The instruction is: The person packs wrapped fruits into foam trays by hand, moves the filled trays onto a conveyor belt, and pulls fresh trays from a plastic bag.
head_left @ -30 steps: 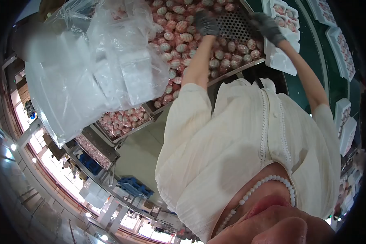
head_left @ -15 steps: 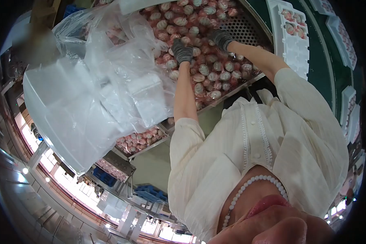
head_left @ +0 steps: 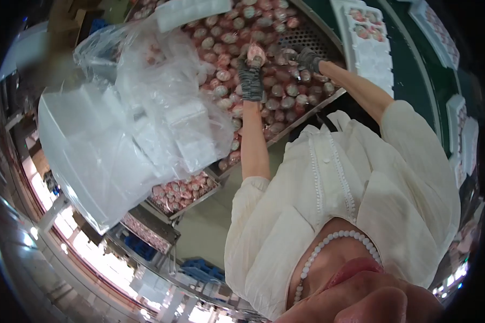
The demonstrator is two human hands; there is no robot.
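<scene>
My left hand (head_left: 250,78), in a striped grey glove, is closed round a pink-and-white ball wrapped in clear film (head_left: 256,54). It is raised over a metal bin (head_left: 322,106) heaped with similar wrapped balls (head_left: 271,91). To its right, my right hand (head_left: 308,60), gloved alike, is low over the heap near the perforated metal plate (head_left: 307,39). Its fingers are curled at some shiny film, and what they hold is blurred. A white compartment tray (head_left: 373,59) stands right of the bin, with several balls in its far end.
Clear plastic bags with white trays (head_left: 145,129) cover the left side, beside the bin. A white piece (head_left: 194,12) lies across the bin's far edge. More filled trays (head_left: 439,35) sit on the green surface (head_left: 415,54) at right. A smaller bin of balls (head_left: 183,191) is lower left.
My left hand has come up from the heap with a wrapped ball in it. My right hand has shifted slightly right and down. The whole view has also shifted a little.
</scene>
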